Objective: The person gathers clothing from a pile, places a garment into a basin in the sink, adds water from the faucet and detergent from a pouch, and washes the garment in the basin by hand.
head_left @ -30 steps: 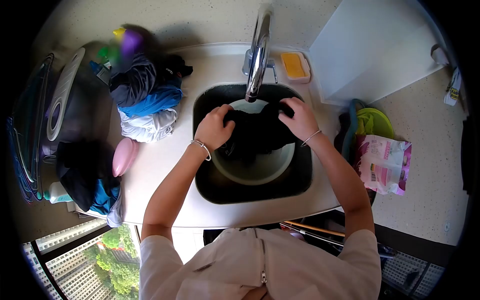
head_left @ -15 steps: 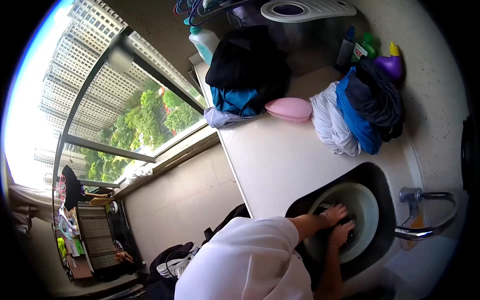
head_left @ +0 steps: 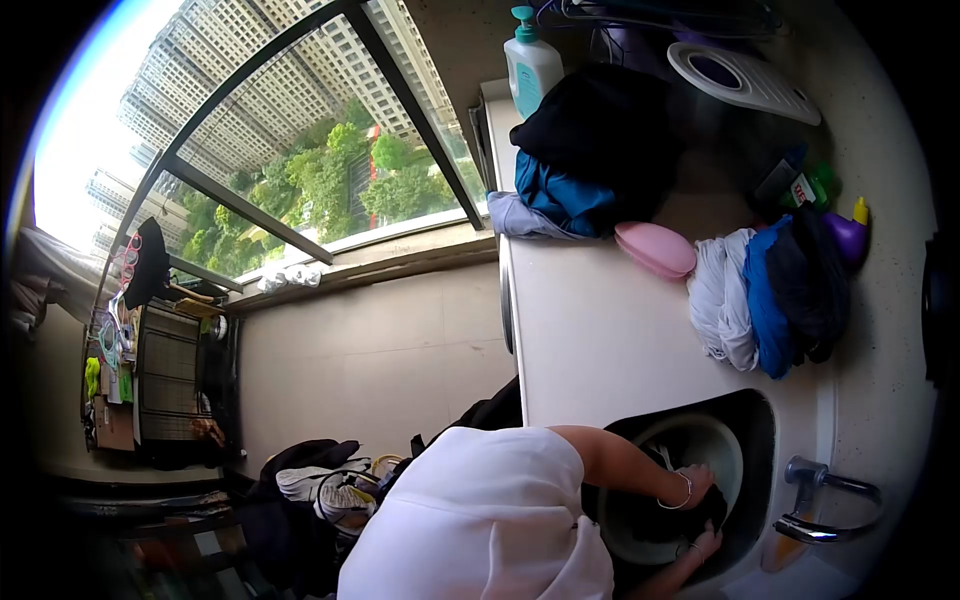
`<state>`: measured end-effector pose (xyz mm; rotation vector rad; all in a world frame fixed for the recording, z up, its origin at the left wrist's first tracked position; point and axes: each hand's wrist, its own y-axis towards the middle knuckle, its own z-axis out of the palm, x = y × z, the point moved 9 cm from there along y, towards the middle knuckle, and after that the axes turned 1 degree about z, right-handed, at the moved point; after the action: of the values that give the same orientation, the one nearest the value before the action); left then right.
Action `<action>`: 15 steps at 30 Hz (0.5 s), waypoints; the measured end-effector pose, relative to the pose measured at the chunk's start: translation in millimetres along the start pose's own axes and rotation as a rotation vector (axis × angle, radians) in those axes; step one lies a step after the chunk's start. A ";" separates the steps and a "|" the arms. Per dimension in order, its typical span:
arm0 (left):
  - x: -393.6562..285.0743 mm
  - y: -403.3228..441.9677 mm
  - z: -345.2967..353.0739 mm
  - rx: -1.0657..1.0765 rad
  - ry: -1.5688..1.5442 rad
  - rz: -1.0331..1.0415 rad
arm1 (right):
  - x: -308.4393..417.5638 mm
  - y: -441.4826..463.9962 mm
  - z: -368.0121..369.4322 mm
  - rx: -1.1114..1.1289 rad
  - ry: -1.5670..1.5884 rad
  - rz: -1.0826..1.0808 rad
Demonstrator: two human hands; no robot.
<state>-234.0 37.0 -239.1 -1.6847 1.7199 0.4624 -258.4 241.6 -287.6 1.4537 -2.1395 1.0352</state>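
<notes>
A pale round basin point(head_left: 737, 468) sits inside the dark sink point(head_left: 762, 420). Over it, my left hand point(head_left: 697, 484) is closed around a bunched black cloth point(head_left: 712, 507). On the near side of the view, my right hand point(head_left: 708, 542) grips the lower end of the same cloth, its fingers partly hidden by it. More dark material shows in the basin, but its shape is hard to make out. A chrome faucet point(head_left: 800, 490) stands at the far edge of the sink, apart from both hands.
On the counter point(head_left: 580, 340) lie white garments point(head_left: 722, 300), blue and dark clothes point(head_left: 770, 300), a pink oval container point(head_left: 655, 249) and a black clothes pile point(head_left: 600, 140). Behind are a pump bottle point(head_left: 533, 70), a purple bottle point(head_left: 850, 238) and a white washboard point(head_left: 740, 80).
My hands have gone from lying flat over the dark material in the basin to gripping the black cloth, lifted and bunched between them. The head view has shifted and turned.
</notes>
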 end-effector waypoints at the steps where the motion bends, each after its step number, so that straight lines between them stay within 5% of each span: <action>1: 19.1 -5.8 13.1 0.047 -0.300 -0.313 | 9.9 -19.7 -5.8 -0.005 0.025 -0.012; 2: 35.0 -19.2 33.0 0.099 -0.600 -0.622 | 23.0 -40.5 -3.2 -0.003 0.021 -0.013; 5: 43.5 -32.0 55.0 0.192 -0.940 -0.703 | 39.0 -79.1 54.7 0.440 0.353 0.091; 7: 50.6 -43.0 62.6 0.242 -1.224 -0.771 | 41.9 -83.9 81.6 0.626 0.268 -0.169; 9: 56.7 -47.8 55.3 0.195 -1.302 -0.759 | 47.9 -108.5 77.9 0.686 0.070 0.097; 15: 73.2 -56.8 9.1 0.007 -1.276 -0.654 | 125.5 -149.5 111.5 0.779 -0.136 -0.244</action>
<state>-171.9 -16.3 -283.5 -1.2951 0.2381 0.9117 -162.3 47.9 -226.1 2.0975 -1.6254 1.8235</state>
